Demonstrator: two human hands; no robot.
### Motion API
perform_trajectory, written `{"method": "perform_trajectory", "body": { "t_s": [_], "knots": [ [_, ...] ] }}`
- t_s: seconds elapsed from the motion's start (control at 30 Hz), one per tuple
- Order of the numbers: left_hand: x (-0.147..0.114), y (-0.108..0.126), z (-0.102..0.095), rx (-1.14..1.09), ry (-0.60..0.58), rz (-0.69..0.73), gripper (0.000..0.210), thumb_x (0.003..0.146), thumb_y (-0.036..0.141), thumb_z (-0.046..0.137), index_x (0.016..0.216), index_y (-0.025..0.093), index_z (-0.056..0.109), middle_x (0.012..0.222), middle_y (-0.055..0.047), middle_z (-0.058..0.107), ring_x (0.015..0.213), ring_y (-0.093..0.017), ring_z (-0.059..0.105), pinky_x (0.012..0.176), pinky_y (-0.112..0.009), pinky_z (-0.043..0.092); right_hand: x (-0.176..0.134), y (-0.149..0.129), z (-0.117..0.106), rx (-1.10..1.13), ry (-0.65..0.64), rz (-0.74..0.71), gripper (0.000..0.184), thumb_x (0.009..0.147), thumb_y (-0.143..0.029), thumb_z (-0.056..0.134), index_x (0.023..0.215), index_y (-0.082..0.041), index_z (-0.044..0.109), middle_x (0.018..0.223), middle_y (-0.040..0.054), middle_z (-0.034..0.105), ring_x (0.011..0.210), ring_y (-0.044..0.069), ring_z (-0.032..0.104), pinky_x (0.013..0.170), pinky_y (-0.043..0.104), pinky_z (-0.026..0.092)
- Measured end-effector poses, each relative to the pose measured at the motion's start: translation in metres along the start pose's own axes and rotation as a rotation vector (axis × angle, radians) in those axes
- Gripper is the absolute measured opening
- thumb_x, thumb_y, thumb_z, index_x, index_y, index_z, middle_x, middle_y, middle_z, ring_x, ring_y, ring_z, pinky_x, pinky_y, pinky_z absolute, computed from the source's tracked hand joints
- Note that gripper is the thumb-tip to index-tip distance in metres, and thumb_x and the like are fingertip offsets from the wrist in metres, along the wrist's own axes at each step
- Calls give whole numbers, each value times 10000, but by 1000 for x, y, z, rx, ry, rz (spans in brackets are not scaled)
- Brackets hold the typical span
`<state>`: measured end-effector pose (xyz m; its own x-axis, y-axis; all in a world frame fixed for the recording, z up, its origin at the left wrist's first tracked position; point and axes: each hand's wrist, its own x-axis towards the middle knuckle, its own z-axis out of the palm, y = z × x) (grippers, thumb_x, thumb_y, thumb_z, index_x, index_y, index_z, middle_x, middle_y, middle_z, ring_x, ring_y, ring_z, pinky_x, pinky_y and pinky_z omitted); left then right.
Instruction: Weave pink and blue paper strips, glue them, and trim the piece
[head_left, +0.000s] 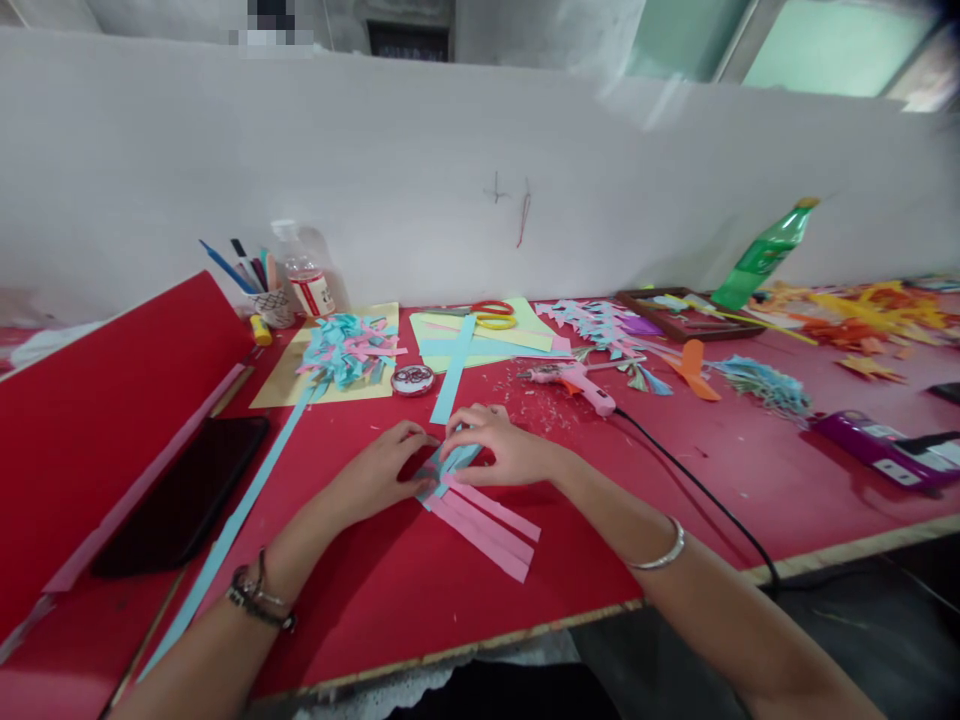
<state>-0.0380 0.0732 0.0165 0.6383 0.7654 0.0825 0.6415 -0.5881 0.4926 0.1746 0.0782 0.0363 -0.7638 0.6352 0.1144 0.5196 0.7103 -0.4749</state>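
Observation:
Pink paper strips (491, 530) and light blue paper strips (463, 457) cross each other on the red table in front of me. My left hand (391, 466) pinches the left side of the crossing, thumb and fingers curled on it. From the right, my right hand (504, 446) grips the blue strips with bent fingers, which partly hide the crossing. The pink ends fan out toward the lower right. Just beyond my hands lies a loose blue strip (453, 375), and a round tin (412, 379) sits to its left.
A pink glue gun (574, 382) with a black cord lies right of my hands. Scissors (493, 314) rest on paper sheets behind. At left are a dark phone (187, 495) and a pile of cut strips (349, 350). A green bottle (765, 255) leans at back right.

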Motion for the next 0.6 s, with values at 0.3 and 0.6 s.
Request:
{"method": "perform_trajectory", "body": {
  "t_s": [0.3,0.6],
  "knots": [
    [0,0,0,5,4,25,386,753,323,546,1121,218,495,1103,-76,461,1002,-206,469,845,-323,409,-1,6,4,-80,-181,-35,478,647,-486,628,1097,-345,546,1380,56,181,1265,304,96,971,539,102],
    [-1,2,-3,-15,-27,16,415,735,369,548,1118,220,494,1092,-69,463,981,-211,471,843,-331,409,-5,3,-4,44,-274,-7,355,630,-376,666,976,-318,615,1377,0,207,1203,269,257,970,444,222]
  ]
}}
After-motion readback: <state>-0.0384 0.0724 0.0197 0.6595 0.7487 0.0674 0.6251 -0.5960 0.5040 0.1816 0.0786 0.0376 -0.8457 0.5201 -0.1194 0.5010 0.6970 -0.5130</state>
